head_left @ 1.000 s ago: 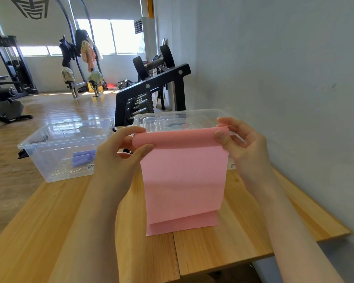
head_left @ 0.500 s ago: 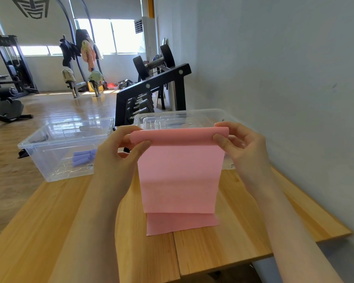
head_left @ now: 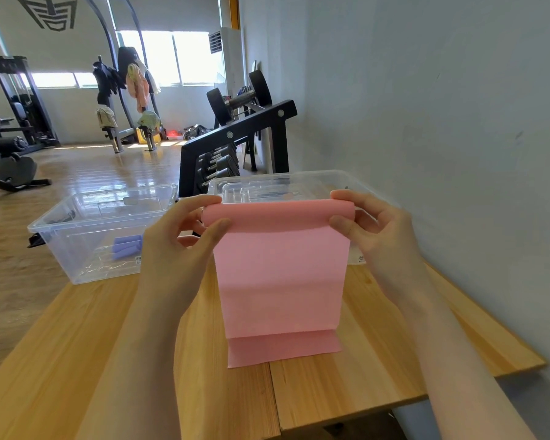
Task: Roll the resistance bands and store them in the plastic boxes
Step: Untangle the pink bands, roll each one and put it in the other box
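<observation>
Compared with a second ago, the roll at the top of the pink resistance band [head_left: 280, 274] is thicker and the hanging sheet shorter. The left hand [head_left: 185, 249] and right hand [head_left: 375, 239] each keep a pinching grip on one end of the roll, held above the bench [head_left: 77, 360]; the band's tail lies near the front edge. Two clear plastic boxes [head_left: 99, 230] stand along the far edge.

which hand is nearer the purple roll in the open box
Left. The left hand grips the pink band right beside the box holding the purple roll; the right hand is at the band's far end, near the wall.
</observation>
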